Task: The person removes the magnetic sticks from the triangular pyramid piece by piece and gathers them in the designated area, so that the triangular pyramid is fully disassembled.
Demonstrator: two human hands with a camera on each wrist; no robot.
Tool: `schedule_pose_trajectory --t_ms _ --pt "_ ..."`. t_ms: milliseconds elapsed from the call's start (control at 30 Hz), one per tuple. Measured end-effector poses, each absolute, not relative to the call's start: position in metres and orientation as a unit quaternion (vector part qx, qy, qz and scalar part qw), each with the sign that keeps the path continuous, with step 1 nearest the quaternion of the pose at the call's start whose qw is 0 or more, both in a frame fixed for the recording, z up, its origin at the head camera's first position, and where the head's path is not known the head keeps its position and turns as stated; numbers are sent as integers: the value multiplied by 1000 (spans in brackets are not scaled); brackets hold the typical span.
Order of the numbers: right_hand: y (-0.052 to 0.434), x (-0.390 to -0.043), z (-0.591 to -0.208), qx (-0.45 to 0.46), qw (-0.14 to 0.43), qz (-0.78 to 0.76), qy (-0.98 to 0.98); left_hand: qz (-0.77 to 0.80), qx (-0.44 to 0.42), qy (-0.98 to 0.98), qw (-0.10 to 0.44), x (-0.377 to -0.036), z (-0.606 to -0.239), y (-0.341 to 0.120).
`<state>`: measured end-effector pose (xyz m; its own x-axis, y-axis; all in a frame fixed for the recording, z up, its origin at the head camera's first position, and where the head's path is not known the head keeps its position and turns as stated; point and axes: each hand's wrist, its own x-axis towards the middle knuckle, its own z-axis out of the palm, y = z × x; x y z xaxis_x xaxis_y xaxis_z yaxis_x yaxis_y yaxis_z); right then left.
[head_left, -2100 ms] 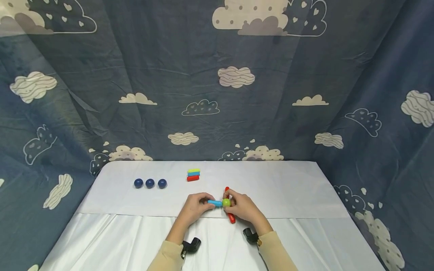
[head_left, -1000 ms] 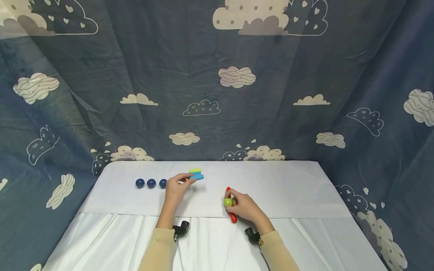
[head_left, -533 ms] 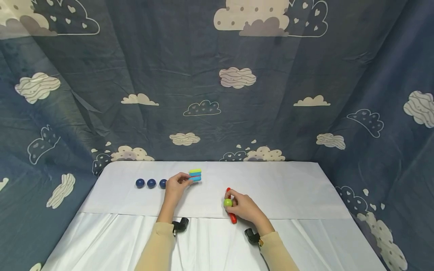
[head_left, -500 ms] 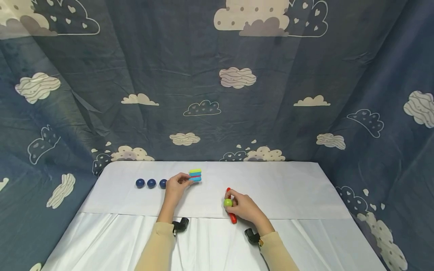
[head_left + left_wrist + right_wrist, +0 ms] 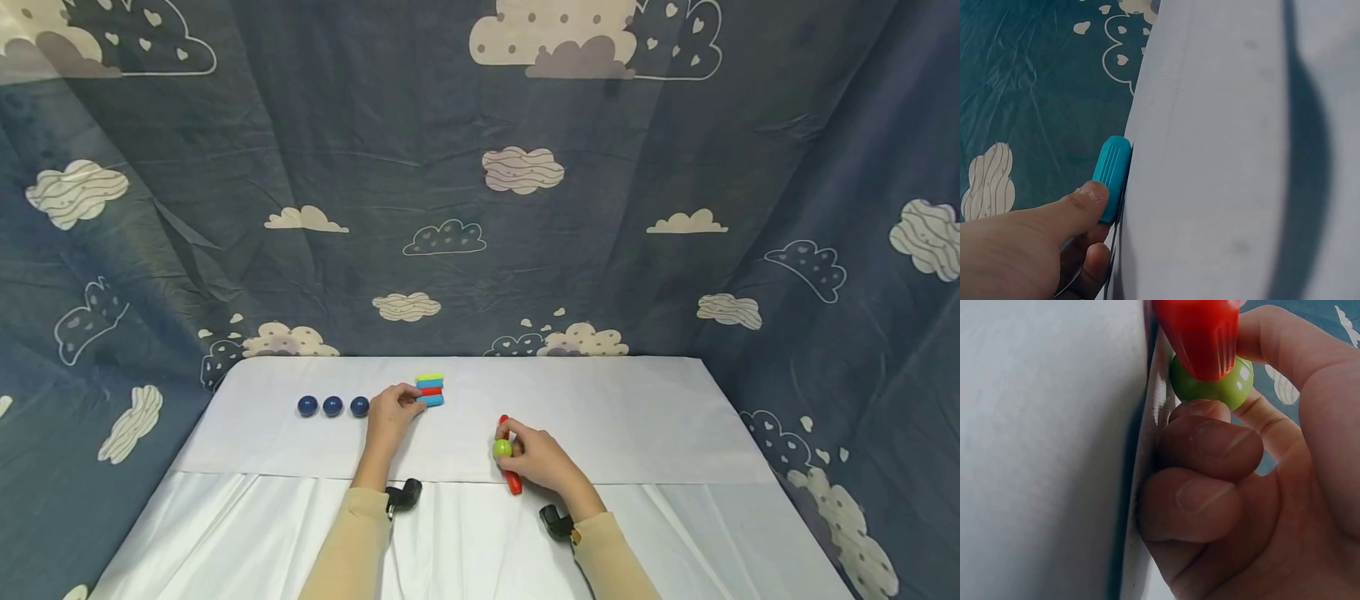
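Observation:
My left hand point(image 5: 408, 402) reaches to a small stack of coloured sticks point(image 5: 430, 385) at the back middle of the white table point(image 5: 637, 417). It pinches a light blue stick point(image 5: 432, 401) lying at the stack's near side. In the left wrist view the thumb lies on the light blue stick point(image 5: 1112, 169), with a finger curled beneath. My right hand point(image 5: 517, 450) grips a green ball point(image 5: 502, 448) joined to red sticks point(image 5: 513, 481). The right wrist view shows the green ball point(image 5: 1235, 384) pinched under a red stick point(image 5: 1200, 331), fingers point(image 5: 1210, 447) curled.
Three dark blue balls point(image 5: 332, 406) lie in a row left of my left hand. A blue curtain with clouds point(image 5: 480, 208) hangs behind and beside the table. The cloth's fold line point(image 5: 675, 483) runs across the table in front of my hands.
My left hand pulled the light blue stick off the green ball and carried it back and left to the stack, where it now lies at the near side. The right hand stayed put.

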<state>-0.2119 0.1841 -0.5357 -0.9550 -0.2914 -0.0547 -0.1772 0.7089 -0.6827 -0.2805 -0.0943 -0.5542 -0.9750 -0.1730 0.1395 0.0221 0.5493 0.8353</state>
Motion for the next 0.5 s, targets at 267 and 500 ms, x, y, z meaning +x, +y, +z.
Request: schedule_pose_trajectory --t_ms 267,500 --pt "184 -212 -536 -126 81 -358 922 -475 52 -872 107 -278 -552 -92" --pt "184 -212 -538 -130 78 -357 922 -484 45 -865 120 -268 -546 -89"
